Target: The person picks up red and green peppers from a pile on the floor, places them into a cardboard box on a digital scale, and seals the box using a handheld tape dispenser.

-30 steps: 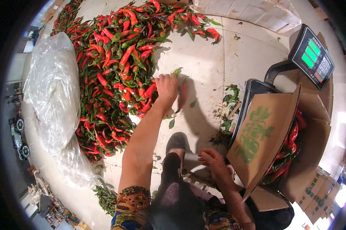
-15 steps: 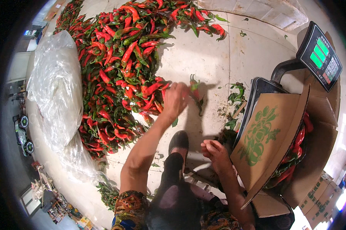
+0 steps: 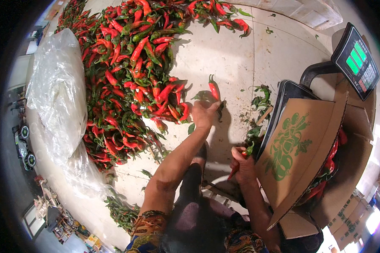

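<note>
My left hand (image 3: pixel 206 114) reaches out over the pale floor beside the pile of chili peppers (image 3: pixel 143 80). Its fingers are closed around the lower end of a red chili pepper (image 3: pixel 214 89), whose green stem points away from me. A blurred greenish shape shows by the same fingers; what it is I cannot make out. Closer to my body, my right hand (image 3: pixel 245 169) grips another red chili pepper (image 3: pixel 233 172). The green stem of that pepper sticks out above the fist and its red tip below. An open cardboard box (image 3: pixel 293 139) with red peppers inside stands right of this hand.
The box rests on a black platform scale, whose lit display (image 3: pixel 356 61) rises behind it. A bundle of clear plastic sheeting (image 3: pixel 57 101) lies left of the pile. Loose leaves (image 3: pixel 261 97) litter the floor by the scale. Green peppers (image 3: pixel 120 211) lie near my left sleeve.
My left hand has moved rightward from the pile's edge, and a red pepper now shows upright at its fingers. My right hand, where no pepper was visible, now holds one.
</note>
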